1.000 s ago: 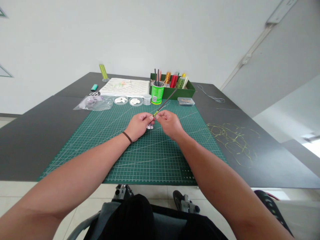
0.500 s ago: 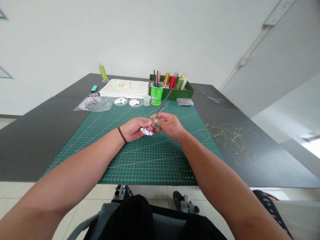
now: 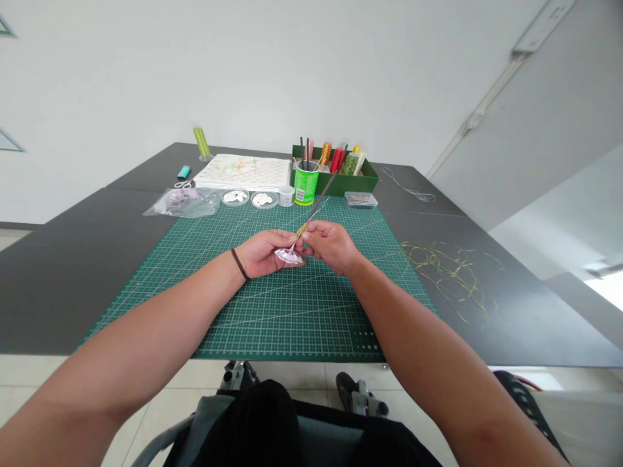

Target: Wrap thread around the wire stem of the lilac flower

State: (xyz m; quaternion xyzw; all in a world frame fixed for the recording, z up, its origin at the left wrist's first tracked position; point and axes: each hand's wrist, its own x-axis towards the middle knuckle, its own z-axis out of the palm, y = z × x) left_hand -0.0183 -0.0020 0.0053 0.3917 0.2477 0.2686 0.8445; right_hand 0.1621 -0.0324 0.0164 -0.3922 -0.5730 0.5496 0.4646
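Over the cutting mat (image 3: 311, 318), left hand (image 3: 265, 253) cups the white piece (image 3: 289, 257) closer; right hand (image 3: 331, 246) pinches a rod (image 3: 318, 203).

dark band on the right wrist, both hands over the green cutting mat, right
No: the dark band is on the left wrist, as the head view shows. The left hand and right hand are over the green cutting mat.

White walls (image 3: 195, 78), pale tiled floor (image 3: 160, 428), dark table (image 3: 63, 292), bright light (image 3: 606, 288) far right
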